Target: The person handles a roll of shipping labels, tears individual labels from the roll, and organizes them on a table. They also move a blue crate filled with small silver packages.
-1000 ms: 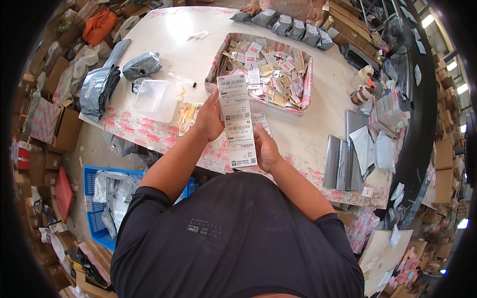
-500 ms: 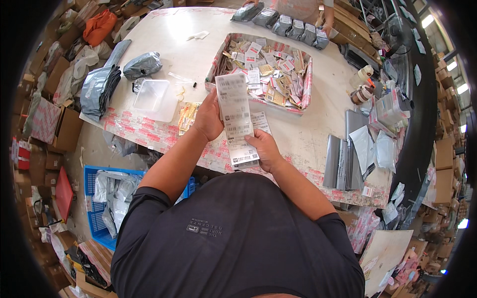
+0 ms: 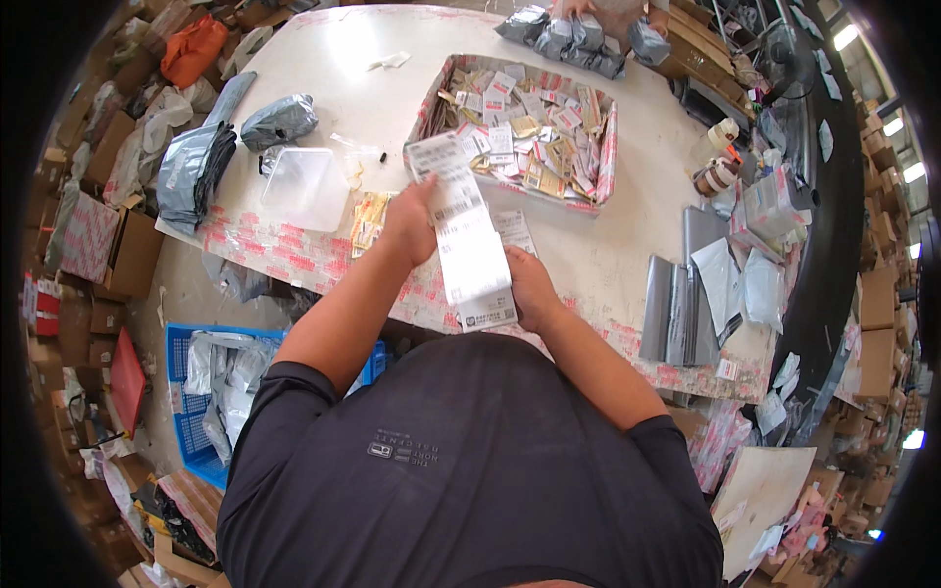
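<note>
A long strip of printed shipping labels (image 3: pixel 456 203) runs between my two hands, above the near edge of the table. My left hand (image 3: pixel 412 223) is closed on its left side, near the upper end. Lower down, my right hand (image 3: pixel 529 284) grips the right side, its fingers partly hidden behind the paper. The strip bends at its middle, and its lower end hangs toward my body. Behind it, another printed sheet (image 3: pixel 514 231) lies on the table. A large box (image 3: pixel 610 157) full of small cards and packets stands just beyond the strip.
Left on the table are a clear plastic tub (image 3: pixel 297 191), a grey wrapped parcel (image 3: pixel 279 122) and dark mailer bags (image 3: pixel 191 171). Grey mailers (image 3: pixel 667 309) lie at right. A blue crate (image 3: pixel 196 431) stands on the floor. Across the table, another person's hands touch grey parcels (image 3: pixel 583 44).
The label strip has tilted, its top moving left, and it now bends in the middle. My right hand has shifted slightly up and right. Across the table, the other person has bunched the parcels and lifted one.
</note>
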{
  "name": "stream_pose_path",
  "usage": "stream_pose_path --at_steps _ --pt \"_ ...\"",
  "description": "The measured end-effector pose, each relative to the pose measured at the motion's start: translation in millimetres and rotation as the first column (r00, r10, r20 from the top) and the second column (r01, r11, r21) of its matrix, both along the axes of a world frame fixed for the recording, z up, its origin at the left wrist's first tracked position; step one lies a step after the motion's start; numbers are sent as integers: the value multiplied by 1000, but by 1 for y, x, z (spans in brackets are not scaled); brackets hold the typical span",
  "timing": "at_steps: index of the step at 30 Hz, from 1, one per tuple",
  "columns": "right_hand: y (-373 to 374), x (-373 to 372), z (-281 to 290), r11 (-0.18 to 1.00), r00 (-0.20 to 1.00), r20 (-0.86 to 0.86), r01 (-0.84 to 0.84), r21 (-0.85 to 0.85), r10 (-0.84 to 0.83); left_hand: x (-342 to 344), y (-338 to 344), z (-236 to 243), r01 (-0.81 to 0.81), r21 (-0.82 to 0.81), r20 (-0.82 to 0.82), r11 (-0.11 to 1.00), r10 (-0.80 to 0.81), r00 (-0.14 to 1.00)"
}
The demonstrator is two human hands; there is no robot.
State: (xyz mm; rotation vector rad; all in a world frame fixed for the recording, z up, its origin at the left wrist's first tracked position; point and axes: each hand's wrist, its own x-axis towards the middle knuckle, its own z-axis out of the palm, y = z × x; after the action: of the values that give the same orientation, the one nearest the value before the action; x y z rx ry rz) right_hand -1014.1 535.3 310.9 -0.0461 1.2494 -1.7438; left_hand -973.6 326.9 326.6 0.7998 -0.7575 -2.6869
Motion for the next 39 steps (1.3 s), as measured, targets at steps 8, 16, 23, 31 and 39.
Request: stream_pose_path --at_steps 8,16,23,31,39 --pt "2 4 3 996 996 86 -5 -89 13 8 -1 -19 100 67 -164 993 -88 983" --pt "3 5 -6 1000 998 -67 8 -18 -9 10 23 -11 226 -103 -89 969 -235 968" --pt "9 5 -7 991 997 77 38 -130 -28 3 23 -17 94 -88 -41 992 -98 994" --pt "18 1 -13 976 988 156 40 -215 -6 1 7 -41 -59 -63 13 996 60 998" --pt "22 1 -1 963 989 148 28 -269 13 2 6 -72 -23 -103 156 994 39 987"
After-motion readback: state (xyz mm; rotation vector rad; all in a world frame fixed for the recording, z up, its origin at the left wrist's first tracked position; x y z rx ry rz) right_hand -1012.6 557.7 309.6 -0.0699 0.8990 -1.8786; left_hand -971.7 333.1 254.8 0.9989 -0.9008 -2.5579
